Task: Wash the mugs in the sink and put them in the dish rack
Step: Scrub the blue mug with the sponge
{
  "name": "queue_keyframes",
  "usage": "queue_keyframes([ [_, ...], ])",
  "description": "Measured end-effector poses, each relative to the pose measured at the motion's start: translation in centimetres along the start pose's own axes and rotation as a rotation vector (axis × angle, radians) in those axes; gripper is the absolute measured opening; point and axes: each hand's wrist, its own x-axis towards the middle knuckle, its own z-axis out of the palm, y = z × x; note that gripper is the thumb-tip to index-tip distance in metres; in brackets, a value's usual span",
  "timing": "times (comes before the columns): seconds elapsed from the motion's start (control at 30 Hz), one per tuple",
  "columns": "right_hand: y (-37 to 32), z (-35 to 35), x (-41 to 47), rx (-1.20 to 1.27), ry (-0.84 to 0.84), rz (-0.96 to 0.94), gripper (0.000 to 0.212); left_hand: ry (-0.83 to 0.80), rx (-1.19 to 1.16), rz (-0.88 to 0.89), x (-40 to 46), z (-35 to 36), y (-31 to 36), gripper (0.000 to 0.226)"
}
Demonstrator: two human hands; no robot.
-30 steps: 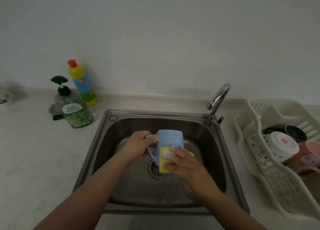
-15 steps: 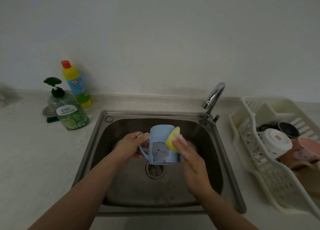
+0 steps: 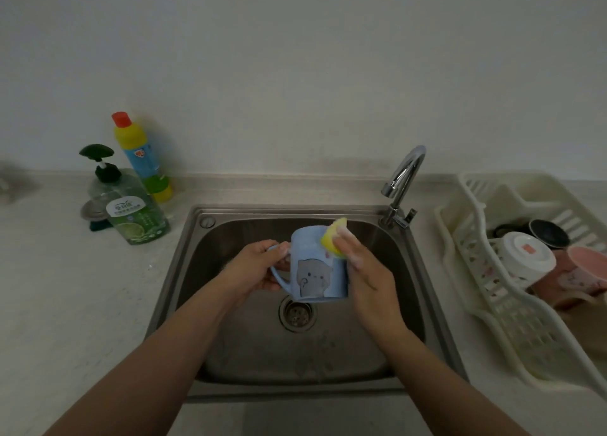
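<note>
Blue mug [image 3: 317, 264] — pale plastic, grey cartoon cat printed on the near side, upright with a slight tilt, held above the middle of the steel sink [image 3: 230, 304], over the drain, handle pointing left. Yellow sponge [image 3: 332, 237] pressed against its upper right rim. Cream dish rack [image 3: 512, 324] on the counter to the right of the sink, slatted and long. Inside it, at the far right end — white mug [image 3: 525, 256] lying tipped with its base toward the camera, pink mug [image 3: 578, 276] beside it on its side, dark cup [image 3: 548, 233] just behind.
</note>
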Motion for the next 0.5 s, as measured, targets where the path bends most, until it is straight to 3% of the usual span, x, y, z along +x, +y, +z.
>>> queue_keyframes([
  [0.03,-0.5,-0.1,0.4,-0.094,0.015,-0.021,0.032,-0.003,0.003,-0.003,0.0,0.2,0.0,0.025],
  [0.2,-1.4,0.0,-3.2,-0.046,-0.046,0.064,0.033,0.051,-0.058,0.028,0.0,-1.0,0.1,0.026],
  [0.3,-1.7,-0.6,-0.3,-0.13,-0.052,0.037,0.025,0.031,0.051,0.056,-0.1,-0.3,0.4,0.026],
  [0.4,-2.0,-0.3,0.3,-0.084,-0.057,-0.043,0.026,0.078,0.12,0.081,0.0,0.4,1.1,0.026],
  [0.5,0.7,0.4,-3.0,-0.169,-0.238,-0.269,0.042,0.108,0.169,0.085,0.0,0.5,1.2,0.025],
])
